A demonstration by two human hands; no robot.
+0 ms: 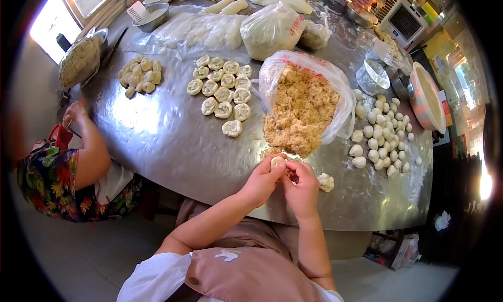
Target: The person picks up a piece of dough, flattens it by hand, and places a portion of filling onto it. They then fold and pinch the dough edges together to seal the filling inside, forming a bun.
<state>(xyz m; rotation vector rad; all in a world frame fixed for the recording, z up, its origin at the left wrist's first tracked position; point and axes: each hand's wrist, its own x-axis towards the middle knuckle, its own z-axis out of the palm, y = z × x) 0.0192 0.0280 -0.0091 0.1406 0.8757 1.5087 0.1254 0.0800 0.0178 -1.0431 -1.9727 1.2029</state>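
My left hand (262,182) is closed around a small piece of pale dough (276,162), its thumb pressed against it. Close beside it, my right hand (302,189) has its fingers pinched together at the same dough, touching the left fingertips; part of the dough is hidden by the fingers. Just beyond both hands, crumbly tan filling (301,105) spills from an open plastic bag (343,125) onto the metal table (173,150). A loose lump of dough (325,182) lies right of my right hand.
Rows of round filled dough pieces (223,95) sit left of the bag. Several white dough balls (385,137) lie at the right, small dough chunks (140,75) at the left. A tied plastic bag (272,32) stands behind. Another person's arm (89,144) is at the left edge.
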